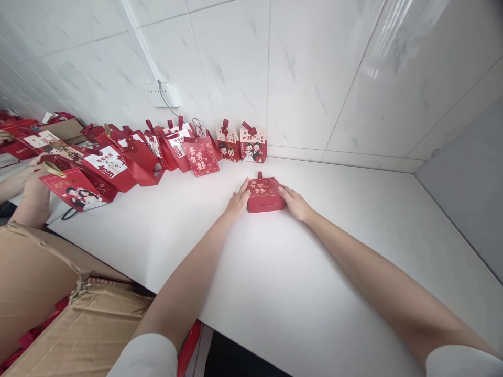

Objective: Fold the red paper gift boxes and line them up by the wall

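Note:
A red gift box (pixel 266 195) with pale printed characters lies on the white table, its small ribbon loop pointing toward the wall. My left hand (pixel 238 200) grips the box's left side, fingers along its edge. On the opposite side, my right hand (pixel 294 202) presses against the right edge with the fingertips near the top corner. Both hands hold the box between them. Beyond it, two upright gift boxes with cartoon couples, one on the left (pixel 228 142) and one on the right (pixel 253 144), stand against the wall.
Several red gift boxes (pixel 147 152) crowd the table's back left, a flat-fronted red one (pixel 201 156) closest. Another person's hands (pixel 33 191) are at the far left. An open cardboard carton (pixel 106 319) stands at the table's front left. A socket (pixel 163 95) with a cable is on the tiled wall.

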`<state>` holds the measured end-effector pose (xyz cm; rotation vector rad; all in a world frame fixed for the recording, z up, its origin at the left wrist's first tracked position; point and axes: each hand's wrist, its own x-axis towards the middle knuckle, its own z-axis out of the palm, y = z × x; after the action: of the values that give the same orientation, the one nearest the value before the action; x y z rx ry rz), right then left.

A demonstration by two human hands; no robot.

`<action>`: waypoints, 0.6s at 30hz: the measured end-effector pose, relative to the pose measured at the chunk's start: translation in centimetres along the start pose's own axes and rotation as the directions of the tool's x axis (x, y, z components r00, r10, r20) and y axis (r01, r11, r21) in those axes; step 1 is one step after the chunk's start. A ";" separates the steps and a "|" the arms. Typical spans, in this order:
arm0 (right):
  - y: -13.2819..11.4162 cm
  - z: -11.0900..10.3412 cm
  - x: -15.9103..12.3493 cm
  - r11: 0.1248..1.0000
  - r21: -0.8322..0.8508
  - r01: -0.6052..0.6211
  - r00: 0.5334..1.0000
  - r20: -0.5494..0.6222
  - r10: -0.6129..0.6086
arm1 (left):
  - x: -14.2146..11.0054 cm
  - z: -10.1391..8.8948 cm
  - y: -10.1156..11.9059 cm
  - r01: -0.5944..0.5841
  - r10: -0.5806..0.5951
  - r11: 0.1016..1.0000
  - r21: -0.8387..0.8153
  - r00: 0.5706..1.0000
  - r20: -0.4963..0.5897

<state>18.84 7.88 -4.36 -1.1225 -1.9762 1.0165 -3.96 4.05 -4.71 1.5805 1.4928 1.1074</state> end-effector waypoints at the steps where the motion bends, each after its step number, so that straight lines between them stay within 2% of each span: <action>1: -0.2 0.0 -0.1 0.999 0.014 0.046 0.999 0.009 -0.046 | -0.1 -0.1 0.2 -0.009 0.009 1.000 -0.013 1.000 0.012; 4: -0.4 0.3 -0.4 0.974 0.053 0.220 0.975 -0.017 -0.220 | -0.3 -0.4 0.6 -0.120 0.127 0.982 -0.146 0.991 0.038; 6: -0.3 0.5 -0.4 0.937 0.022 0.348 0.936 -0.059 -0.346 | -0.3 -0.4 0.8 -0.204 0.218 0.950 -0.234 0.976 0.032; 8: 0.0 0.7 -0.2 0.910 -0.030 0.413 0.907 -0.080 -0.414 | -0.2 -0.5 0.7 -0.240 0.249 0.936 -0.259 0.969 0.001; 11: 0.4 0.7 -0.1 0.909 -0.053 0.414 0.898 -0.140 -0.417 | 0.0 -0.6 0.4 -0.229 0.211 0.951 -0.209 0.972 -0.105; 13: 0.4 0.6 -0.2 0.920 -0.031 0.391 0.893 -0.229 -0.387 | 0.2 -0.6 0.2 -0.206 0.172 0.955 -0.215 0.971 -0.168; 16: 0.2 0.6 -0.4 0.933 0.088 0.349 0.893 -0.334 -0.303 | 0.3 -0.6 -0.1 -0.165 0.126 0.954 -0.251 0.978 -0.165; 18: 0.2 0.6 -0.4 0.935 0.196 0.296 0.925 -0.302 -0.230 | 0.3 -0.6 0.0 -0.140 0.111 0.961 -0.239 0.985 -0.129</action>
<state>18.58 7.39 -4.86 -0.7904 -1.6770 0.8733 -4.53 4.27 -4.49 1.4742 1.2813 1.4194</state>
